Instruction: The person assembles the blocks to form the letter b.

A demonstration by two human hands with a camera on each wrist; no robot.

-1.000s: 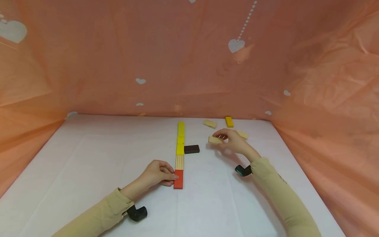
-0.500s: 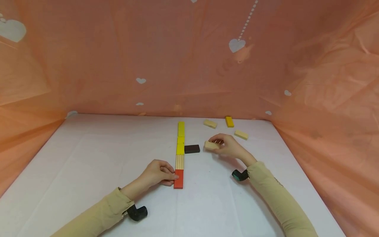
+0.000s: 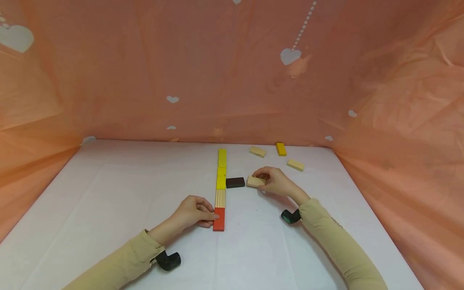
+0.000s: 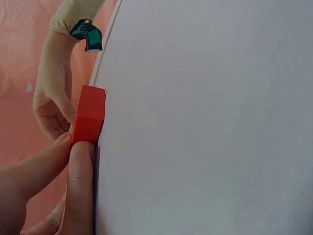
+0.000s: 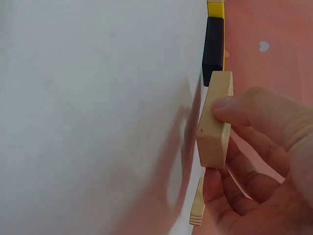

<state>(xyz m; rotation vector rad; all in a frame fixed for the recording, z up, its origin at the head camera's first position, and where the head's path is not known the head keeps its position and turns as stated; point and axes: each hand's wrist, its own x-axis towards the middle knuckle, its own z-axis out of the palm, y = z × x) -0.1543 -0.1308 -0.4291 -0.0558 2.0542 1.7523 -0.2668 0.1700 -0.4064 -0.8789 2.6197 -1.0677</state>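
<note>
less gap now: pinching plain block (image 3: 255,182) in right hand (image 3: 278,181), almost end to end with dark block (image 3: 235,182), at its three o'clock; at its seven, touching red block (image 3: 219,223) with left hand (image 3: 191,212), cannot tell if pinched.

On the table (image 3: 145,173), a row (image 3: 220,183) of blocks runs from upper centre down to lower centre of the head view, its bottom-end block (image 3: 219,220) touched from the left by the left hand (image 3: 193,212). Right of the row's middle, a side block (image 3: 235,183) lies crosswise against it, and just right of that is another block (image 3: 255,181) in the right hand (image 3: 278,182). Farther back, right of the row's top, lie the left loose block (image 3: 257,152), the rear loose block (image 3: 281,149) and, nearer and rightmost, the front loose block (image 3: 295,165).
</note>
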